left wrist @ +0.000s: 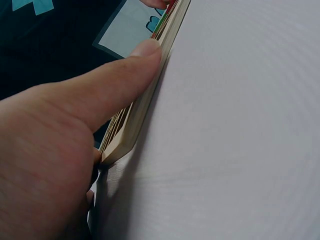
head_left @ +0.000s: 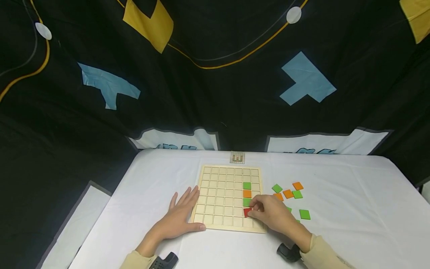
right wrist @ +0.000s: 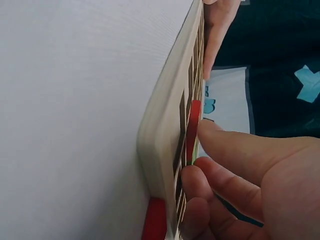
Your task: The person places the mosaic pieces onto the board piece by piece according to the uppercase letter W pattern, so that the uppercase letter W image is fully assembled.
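Note:
A wooden grid board [head_left: 218, 201] lies on the table. My left hand [head_left: 183, 218] is spread along its left side, with the fingers straight at the left edge and the thumb at the near left corner; in the left wrist view the thumb [left wrist: 125, 80] lies against the frame. My right hand [head_left: 273, 213] is over the board's near right part, pinching a red square tile [head_left: 247, 212] at a grid cell. From the right wrist, the red tile [right wrist: 192, 131] stands out slightly from the grid. Beyond it, a column holds a green tile [head_left: 246, 202], an orange tile [head_left: 247, 194] and another green tile [head_left: 246, 185].
Loose tiles lie right of the board, among them an orange tile [head_left: 298, 185] and a green tile [head_left: 305, 214]; my right hand partly covers others. In the right wrist view another red tile [right wrist: 154, 220] sits beside the board's edge. A small patterned card [head_left: 237, 157] lies behind the board.

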### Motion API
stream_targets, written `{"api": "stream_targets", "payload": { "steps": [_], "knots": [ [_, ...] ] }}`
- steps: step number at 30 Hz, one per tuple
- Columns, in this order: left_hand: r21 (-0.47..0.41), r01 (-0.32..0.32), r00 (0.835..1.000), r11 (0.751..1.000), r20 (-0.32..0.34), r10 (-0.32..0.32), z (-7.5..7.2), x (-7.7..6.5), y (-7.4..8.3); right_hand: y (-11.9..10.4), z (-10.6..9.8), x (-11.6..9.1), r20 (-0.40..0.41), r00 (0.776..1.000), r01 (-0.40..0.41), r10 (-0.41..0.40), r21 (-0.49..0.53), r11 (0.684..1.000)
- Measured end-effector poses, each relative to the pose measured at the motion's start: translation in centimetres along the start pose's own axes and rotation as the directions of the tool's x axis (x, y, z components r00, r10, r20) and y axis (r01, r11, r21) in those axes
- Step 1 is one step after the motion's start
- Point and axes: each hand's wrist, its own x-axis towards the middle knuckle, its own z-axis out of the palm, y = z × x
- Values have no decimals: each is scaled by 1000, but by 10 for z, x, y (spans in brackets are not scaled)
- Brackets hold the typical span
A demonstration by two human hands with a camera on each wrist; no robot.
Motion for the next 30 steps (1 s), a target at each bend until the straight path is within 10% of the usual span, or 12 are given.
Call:
{"api": "stream_targets", "payload": {
  "steps": [30],
  "knots": [
    [15,-10,1000,1000,-11,10,1,-1,0,-5,2,-1,-53,997,55,-58,-61,997]
  ]
}}
